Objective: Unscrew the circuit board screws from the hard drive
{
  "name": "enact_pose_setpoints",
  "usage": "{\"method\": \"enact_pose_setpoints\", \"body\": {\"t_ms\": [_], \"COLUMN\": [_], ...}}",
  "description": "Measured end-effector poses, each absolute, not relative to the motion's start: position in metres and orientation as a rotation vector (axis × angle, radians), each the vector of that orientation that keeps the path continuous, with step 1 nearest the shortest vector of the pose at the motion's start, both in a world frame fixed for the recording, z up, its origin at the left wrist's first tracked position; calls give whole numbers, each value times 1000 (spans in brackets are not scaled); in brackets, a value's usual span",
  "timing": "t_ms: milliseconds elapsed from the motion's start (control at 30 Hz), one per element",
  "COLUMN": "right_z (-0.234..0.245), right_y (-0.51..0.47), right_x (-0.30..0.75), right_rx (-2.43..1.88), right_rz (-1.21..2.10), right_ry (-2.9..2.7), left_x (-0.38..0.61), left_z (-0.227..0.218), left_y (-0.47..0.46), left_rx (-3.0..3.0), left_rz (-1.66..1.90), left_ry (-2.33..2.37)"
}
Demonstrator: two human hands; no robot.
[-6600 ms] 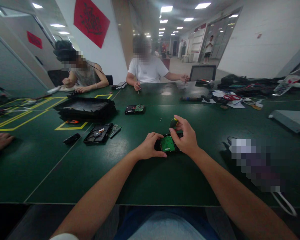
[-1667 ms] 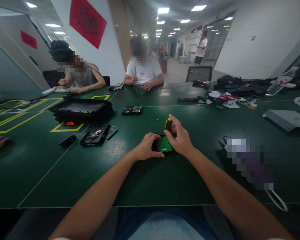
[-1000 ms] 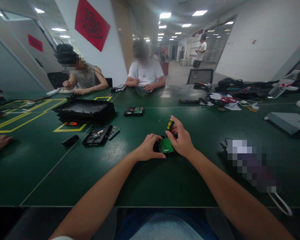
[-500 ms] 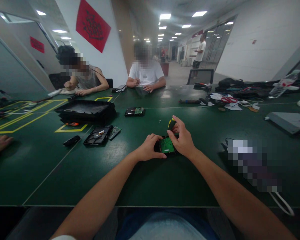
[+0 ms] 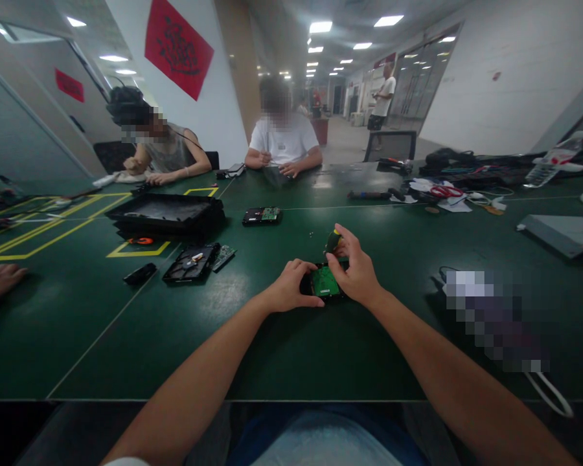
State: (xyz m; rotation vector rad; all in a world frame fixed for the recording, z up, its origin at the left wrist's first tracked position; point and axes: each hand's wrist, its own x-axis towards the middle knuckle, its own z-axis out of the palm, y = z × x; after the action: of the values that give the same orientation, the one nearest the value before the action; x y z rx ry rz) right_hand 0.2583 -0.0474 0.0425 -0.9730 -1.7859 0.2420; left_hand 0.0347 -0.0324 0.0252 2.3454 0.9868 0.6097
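A black hard drive (image 5: pixel 323 283) lies circuit-board up on the green table (image 5: pixel 282 349), its green board showing between my hands. My left hand (image 5: pixel 290 285) grips the drive's left end with curled fingers. My right hand (image 5: pixel 355 270) is closed round a screwdriver (image 5: pixel 332 241) with a yellow and black handle, held upright over the drive's far side. The screwdriver's tip is hidden behind my fingers.
An opened drive with a loose board (image 5: pixel 193 261) and a small black part (image 5: pixel 139 274) lie to the left, behind them a black tray (image 5: pixel 168 211). Another drive (image 5: pixel 262 215) lies further back. Two people sit opposite; another person's hand (image 5: pixel 0 278) rests at the left edge. Cables (image 5: pixel 547 395) lie at the right.
My right hand has turned the screwdriver handle slightly and tilted it; my left hand and the drive have stayed in place. The standing person in the corridor has walked left.
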Motion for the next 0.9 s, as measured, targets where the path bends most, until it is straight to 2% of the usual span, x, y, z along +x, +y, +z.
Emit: {"method": "enact_pose_setpoints", "body": {"t_ms": [900], "right_z": [42], "right_y": [-47], "right_x": [258], "right_rx": [-980], "right_rz": [271], "right_ry": [-1780], "left_x": [34], "left_z": [23], "left_y": [-31], "left_rx": [2347], "left_rz": [598], "left_ry": [988]}}
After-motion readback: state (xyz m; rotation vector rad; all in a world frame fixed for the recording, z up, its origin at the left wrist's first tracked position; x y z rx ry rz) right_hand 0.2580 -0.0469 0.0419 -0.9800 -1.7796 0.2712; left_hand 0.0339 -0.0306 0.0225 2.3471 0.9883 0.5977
